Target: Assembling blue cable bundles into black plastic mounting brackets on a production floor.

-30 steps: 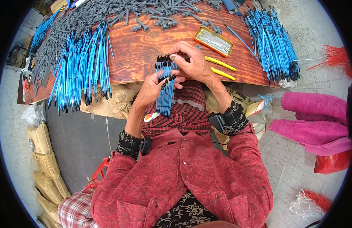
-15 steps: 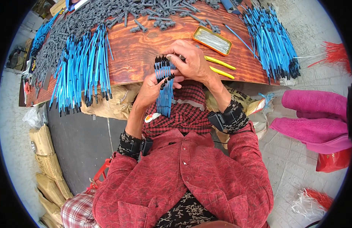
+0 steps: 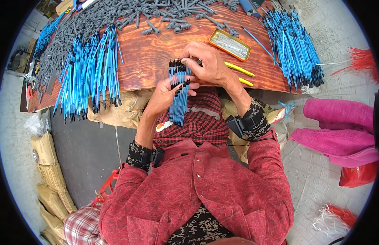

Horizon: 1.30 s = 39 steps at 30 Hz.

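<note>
A flat row of thin blue rods with black tips [image 3: 178, 108] fans out in my left hand [image 3: 160, 98], whose fingers close around its upper middle. The rods hang down over my lap, black ends upward. At the row's top right, my right hand [image 3: 208, 64] is closed, thumb pressed toward the bent index finger beside the black tips. What sits between those fingertips is hidden. Just right of this hand, yellow-handled pliers [image 3: 240, 69] lie on the table, their jaws covered by the hand.
On the wooden table [image 3: 140, 57] stands an orange-rimmed tin of thin pale wires [image 3: 230, 44]. Grey plastic fittings [image 3: 128, 12] pile up along the back. Blue rod heaps lie at left [image 3: 89, 73] and right [image 3: 293, 47], overhanging the front edge. Pink cloths [image 3: 340, 126] hang at right.
The view has shifted slightly. My right hand stays at the black tips, a little higher relative to the pliers; my left hand keeps hold of the rods in nearly the same place.
</note>
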Tool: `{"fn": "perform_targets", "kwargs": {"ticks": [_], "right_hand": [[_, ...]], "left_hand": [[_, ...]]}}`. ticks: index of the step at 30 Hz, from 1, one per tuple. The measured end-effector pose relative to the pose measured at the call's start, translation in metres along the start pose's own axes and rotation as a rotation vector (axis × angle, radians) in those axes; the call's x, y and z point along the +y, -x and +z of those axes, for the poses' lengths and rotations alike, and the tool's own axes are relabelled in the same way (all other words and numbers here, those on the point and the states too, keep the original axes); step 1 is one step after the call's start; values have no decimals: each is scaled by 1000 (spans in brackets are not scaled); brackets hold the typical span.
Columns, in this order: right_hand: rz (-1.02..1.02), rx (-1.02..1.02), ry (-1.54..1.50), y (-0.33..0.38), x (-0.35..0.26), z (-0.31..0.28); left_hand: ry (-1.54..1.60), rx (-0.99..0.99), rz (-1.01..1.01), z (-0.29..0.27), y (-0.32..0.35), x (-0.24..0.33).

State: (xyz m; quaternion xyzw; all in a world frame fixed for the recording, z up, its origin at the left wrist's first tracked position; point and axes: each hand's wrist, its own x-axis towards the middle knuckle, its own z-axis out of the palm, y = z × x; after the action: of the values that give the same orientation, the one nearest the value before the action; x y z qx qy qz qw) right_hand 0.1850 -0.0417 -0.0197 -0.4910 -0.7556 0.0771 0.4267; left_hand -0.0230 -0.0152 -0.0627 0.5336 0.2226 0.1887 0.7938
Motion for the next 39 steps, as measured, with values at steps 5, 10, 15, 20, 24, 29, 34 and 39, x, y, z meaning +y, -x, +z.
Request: {"fn": "perform_targets", "kwargs": {"ticks": [5,10,15,20,24,29,34,39], "right_hand": [[44,-29,-82,0,2,0],[33,-1,-40,-1,-3,1],[0,34,74,-5,-10,1],[-81,26,59,-8,-8,0],[-46,-17,43,-11,-15,-6],[-46,-51,54,-13,-13,-5],[-90,-3,40,-12,-6,5],[-130,-8,63,-10,-2,10]], "left_hand": [[13,-19,12,-3,0,-4],[3,-4,4,-1,0,-2],[-42,12,21,1,-1,-1],[-92,17,36,1,-2,-2],[-78,32,20,3,-1,1],[-57,45,6,3,0,4],[-77,53,3,3,1,5],[-101,47,1,2,1,5]]}}
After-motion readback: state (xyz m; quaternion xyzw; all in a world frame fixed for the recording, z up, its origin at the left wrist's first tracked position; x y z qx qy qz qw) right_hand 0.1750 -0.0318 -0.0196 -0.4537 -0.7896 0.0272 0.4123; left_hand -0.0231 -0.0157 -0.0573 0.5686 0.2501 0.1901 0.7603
